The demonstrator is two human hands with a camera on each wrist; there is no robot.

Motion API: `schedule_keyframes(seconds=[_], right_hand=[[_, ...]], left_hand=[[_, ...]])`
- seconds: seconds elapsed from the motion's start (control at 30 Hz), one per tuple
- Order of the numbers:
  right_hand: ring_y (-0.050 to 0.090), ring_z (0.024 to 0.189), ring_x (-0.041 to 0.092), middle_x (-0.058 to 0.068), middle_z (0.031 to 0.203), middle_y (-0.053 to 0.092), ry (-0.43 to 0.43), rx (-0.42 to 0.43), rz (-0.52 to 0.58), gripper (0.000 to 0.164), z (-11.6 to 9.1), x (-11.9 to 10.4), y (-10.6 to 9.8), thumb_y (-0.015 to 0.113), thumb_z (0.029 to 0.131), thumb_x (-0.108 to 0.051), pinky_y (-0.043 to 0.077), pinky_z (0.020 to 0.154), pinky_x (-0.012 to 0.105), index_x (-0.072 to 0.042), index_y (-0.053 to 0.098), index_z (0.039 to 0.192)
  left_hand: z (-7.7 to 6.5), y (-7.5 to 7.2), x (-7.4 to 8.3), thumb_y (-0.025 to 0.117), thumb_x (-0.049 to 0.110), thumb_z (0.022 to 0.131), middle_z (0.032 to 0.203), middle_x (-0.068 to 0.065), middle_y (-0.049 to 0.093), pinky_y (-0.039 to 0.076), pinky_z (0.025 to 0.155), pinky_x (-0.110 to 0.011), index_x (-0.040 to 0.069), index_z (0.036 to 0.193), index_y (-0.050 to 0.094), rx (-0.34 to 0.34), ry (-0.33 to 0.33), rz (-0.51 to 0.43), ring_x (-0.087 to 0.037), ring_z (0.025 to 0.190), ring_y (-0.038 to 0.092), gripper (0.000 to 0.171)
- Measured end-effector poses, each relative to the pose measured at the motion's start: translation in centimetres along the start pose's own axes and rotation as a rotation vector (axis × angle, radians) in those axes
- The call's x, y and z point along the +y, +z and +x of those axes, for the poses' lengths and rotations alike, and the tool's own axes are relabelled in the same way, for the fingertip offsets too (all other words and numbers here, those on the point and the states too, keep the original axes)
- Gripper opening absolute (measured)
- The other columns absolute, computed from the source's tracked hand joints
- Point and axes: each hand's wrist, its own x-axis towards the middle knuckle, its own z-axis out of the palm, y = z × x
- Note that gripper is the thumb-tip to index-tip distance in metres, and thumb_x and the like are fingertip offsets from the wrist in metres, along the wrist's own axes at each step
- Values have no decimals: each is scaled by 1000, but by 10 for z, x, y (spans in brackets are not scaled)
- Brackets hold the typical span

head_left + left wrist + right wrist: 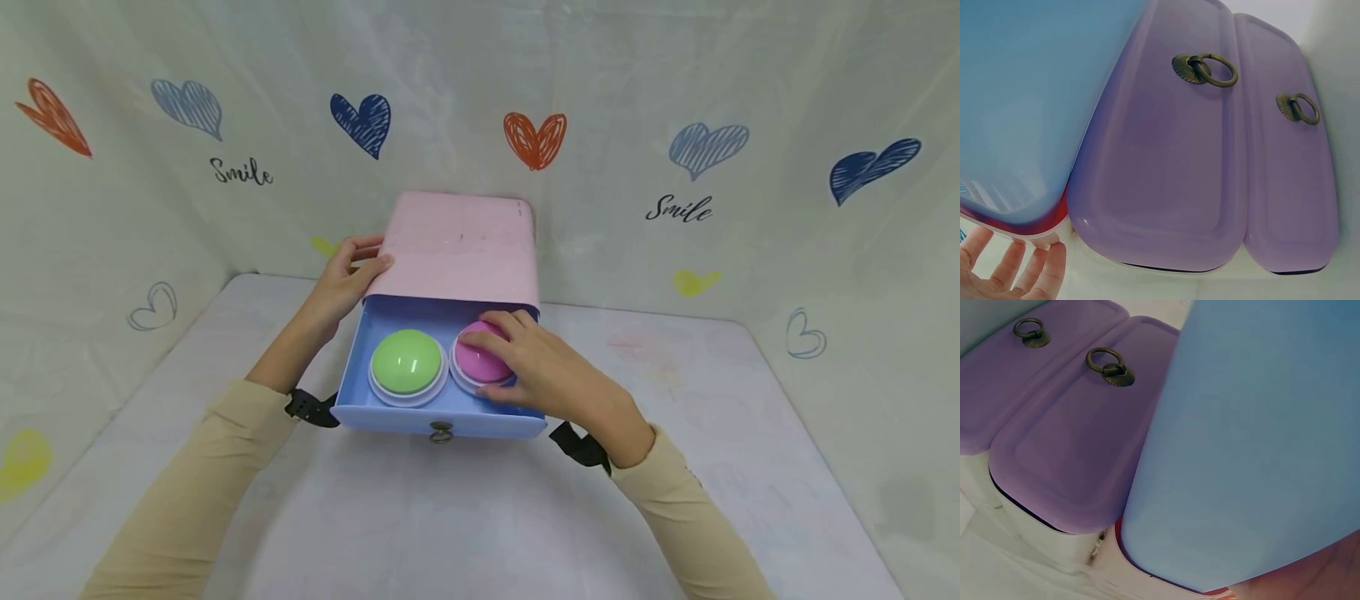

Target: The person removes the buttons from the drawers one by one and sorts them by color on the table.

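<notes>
A small pink drawer cabinet (pixel 461 242) has its blue top drawer (pixel 352 367) pulled out. Two domed push buttons on white bases sit inside, a green button (pixel 407 361) at left and a pink button (pixel 476 358) at right. My right hand (pixel 551 362) grips the pink button, its fingers over the far side and the thumb at the near side. At the cabinet's upper left edge, my left hand (pixel 348 279) rests with the thumb on top and fingers along the side. Those fingers (pixel 1054 272) show against the side in the left wrist view.
Two more drawers, an upper purple drawer (pixel 1160 156) and a lower purple drawer (pixel 1291 181), stand shut below, with ring pulls. The top drawer's ring pull (pixel 441 433) faces me. A white table (pixel 420 533) meets a curtain (pixel 615 67) printed with hearts behind the cabinet.
</notes>
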Motion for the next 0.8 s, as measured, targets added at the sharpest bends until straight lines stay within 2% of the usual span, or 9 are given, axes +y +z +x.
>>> schedule_keyframes(seconds=[0.27, 0.47, 0.67, 0.8], right_hand=[[46, 110, 27, 14, 125, 49, -66, 107, -28, 49, -2, 1, 1, 70, 80, -36, 48, 86, 36, -19, 55, 124], [43, 111, 26, 13, 126, 47, -99, 176, 0, 51, -3, 0, 2, 69, 80, -36, 49, 85, 34, -20, 53, 126], [39, 115, 28, 14, 126, 45, -97, 249, 45, 52, -4, -1, -5, 70, 80, -32, 52, 80, 32, -19, 52, 127], [37, 115, 29, 14, 127, 43, -58, 269, 57, 52, -7, -1, -10, 70, 80, -31, 53, 78, 33, -21, 50, 127]], left_hand=[[0, 1, 1, 48, 36, 95, 141, -17, 34, 41, 93, -41, 11, 142, 31, 3, 3, 5, -34, 119, 44, 57], [0, 2, -1, 48, 36, 95, 141, -17, 34, 41, 94, -42, 11, 142, 31, 8, 1, 1, -34, 120, 44, 57], [0, 2, -1, 49, 36, 95, 141, -17, 34, 41, 91, -37, 11, 142, 32, 12, 9, -2, -34, 121, 43, 56], [1, 2, -1, 49, 36, 95, 141, -17, 34, 41, 93, -40, 11, 142, 32, 15, 9, -2, -35, 121, 43, 56]])
